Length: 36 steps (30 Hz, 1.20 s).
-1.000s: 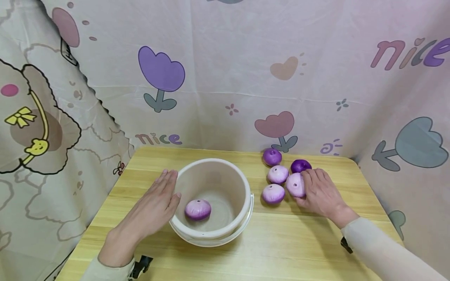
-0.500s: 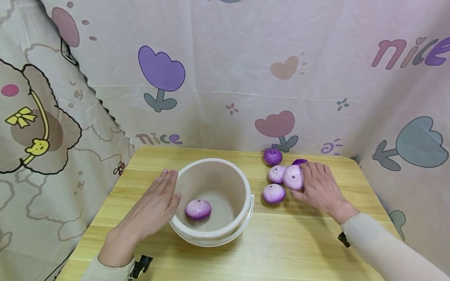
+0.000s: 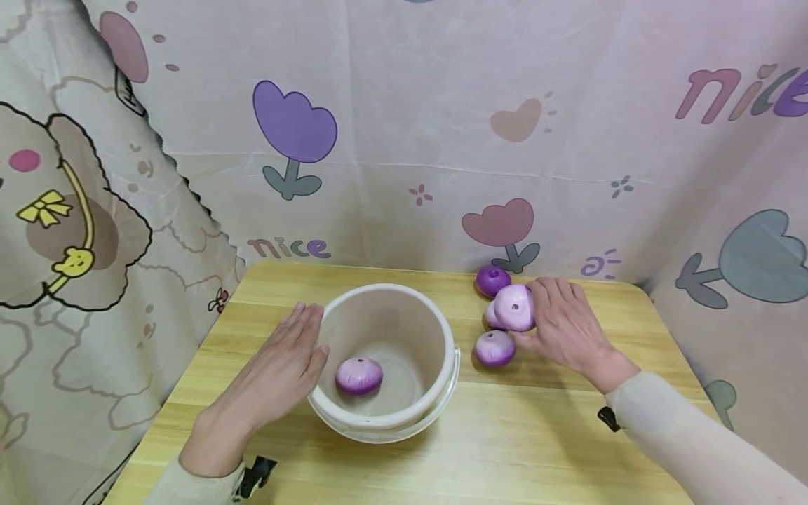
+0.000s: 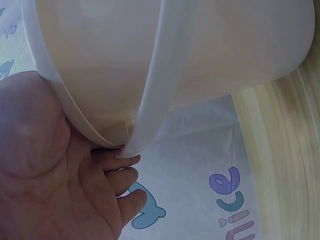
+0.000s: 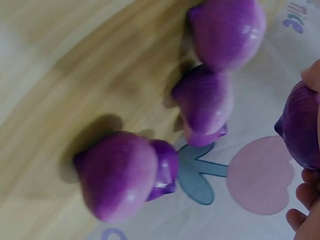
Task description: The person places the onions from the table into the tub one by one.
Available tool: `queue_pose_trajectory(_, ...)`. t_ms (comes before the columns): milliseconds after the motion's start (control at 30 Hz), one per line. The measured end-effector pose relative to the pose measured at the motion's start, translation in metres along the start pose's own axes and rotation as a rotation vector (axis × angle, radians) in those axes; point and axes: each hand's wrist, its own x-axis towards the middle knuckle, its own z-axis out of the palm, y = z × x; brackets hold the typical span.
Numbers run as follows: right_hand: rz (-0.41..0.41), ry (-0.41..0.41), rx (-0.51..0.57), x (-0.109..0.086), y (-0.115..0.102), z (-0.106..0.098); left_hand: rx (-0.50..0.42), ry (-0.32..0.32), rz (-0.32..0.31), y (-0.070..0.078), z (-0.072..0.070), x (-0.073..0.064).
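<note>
My right hand (image 3: 562,326) holds a purple onion (image 3: 514,307) between thumb and fingers, over the cluster of onions right of the bucket. At the right edge of the right wrist view, the same onion (image 5: 300,125) shows its pointed end, with fingertips curled at it. A pale-purple onion (image 3: 495,348) sits just in front, and a darker one (image 3: 494,280) lies toward the back. My left hand (image 3: 278,368) rests against the left rim of a white bucket (image 3: 382,421), fingers straight. One onion (image 3: 358,376) lies inside the bucket, on its floor.
Loosely along the bucket's front right side hangs its white handle (image 3: 453,386). A wooden table (image 3: 505,442) bears everything, and a printed cloth (image 3: 391,105) rises behind its back edge. In the right wrist view, several onions (image 5: 120,175) stand on the table.
My right hand has lifted the onion up and leftward, so it now covers part of a neighbouring onion. The dark onion behind has become hidden. My left hand stays at the bucket.
</note>
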Motion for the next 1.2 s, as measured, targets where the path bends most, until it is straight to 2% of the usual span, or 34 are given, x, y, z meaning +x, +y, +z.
queue_pose_trajectory(567, -0.047, 0.091, 0.055, 0.048, -0.035, -0.024, 0.06, 0.031, 0.028, 0.004, -0.001, 0.004)
queue_pose_trajectory(867, -0.102, 0.148, 0.086, 0.084, -0.063, -0.039, 0.089, 0.029, 0.025, 0.004, -0.001, 0.003)
queue_pose_trajectory(1033, -0.144, 0.123, 0.107, 0.102, -0.081, -0.048, 0.09, 0.026, 0.023, 0.005, -0.002, 0.002)
queue_pose_trajectory(1200, -0.206, 0.108, 0.077, 0.116, -0.1, -0.052, 0.084, 0.021, 0.017, 0.005, -0.003, 0.002)
